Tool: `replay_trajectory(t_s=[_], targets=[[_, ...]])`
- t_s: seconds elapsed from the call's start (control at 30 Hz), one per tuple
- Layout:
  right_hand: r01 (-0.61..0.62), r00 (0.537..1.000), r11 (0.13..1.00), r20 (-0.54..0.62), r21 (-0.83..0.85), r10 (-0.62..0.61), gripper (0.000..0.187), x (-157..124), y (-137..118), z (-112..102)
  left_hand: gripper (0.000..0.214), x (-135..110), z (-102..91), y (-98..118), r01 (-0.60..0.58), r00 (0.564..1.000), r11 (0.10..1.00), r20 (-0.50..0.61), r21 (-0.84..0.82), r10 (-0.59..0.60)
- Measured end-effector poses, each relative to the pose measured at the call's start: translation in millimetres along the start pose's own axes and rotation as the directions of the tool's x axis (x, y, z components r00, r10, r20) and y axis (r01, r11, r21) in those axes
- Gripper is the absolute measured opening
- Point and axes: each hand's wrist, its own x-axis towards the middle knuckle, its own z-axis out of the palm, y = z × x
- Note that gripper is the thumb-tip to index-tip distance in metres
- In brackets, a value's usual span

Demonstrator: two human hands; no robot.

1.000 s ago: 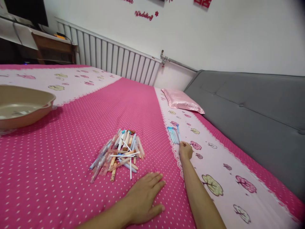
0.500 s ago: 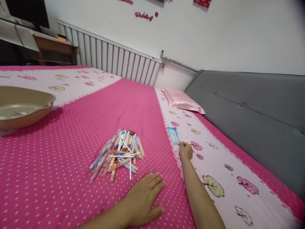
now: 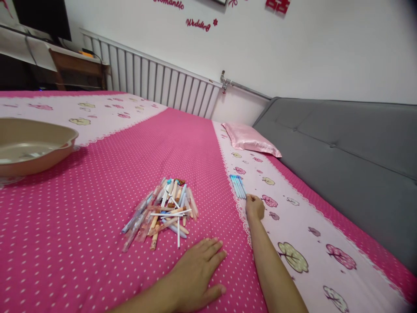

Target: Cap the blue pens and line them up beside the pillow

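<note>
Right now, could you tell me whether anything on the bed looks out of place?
Nothing damaged. The pens lie in a criss-crossed heap, unlike the neat blue row by the right hand. The left hand rests flat.

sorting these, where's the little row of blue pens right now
In the head view, the blue pens lie side by side on the bedspread's pale strip, right of the mixed pen pile, at the right hand fingertips.
</note>
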Motion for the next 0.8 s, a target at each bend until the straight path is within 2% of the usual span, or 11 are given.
replay_trajectory(t_s=[0.23, 0.4, 0.8], targets=[[0.005, 1.000, 1.000, -0.002, -0.011, -0.005, 0.027, -2.4, -2.3, -1.1, 0.070, -0.5, -3.1, 4.0, 0.022, 0.999, 1.000, 0.033, 0.018, -0.022], [0.007, 1.000, 1.000, -0.003, -0.008, -0.007, 0.025, -2.3, -2.3, -0.6, 0.070, -0.7, -2.2, 2.8, 0.014, 1.000, 1.000, 0.003, 0.005, -0.014], [0.000, 1.000, 1.000, -0.029, -0.025, -0.001, 0.027, -1.0, -0.5, 1.2, 0.070, 0.4, -4.5, 6.2, 0.021, 1.000, 0.999, 0.019, 0.033, -0.022]])
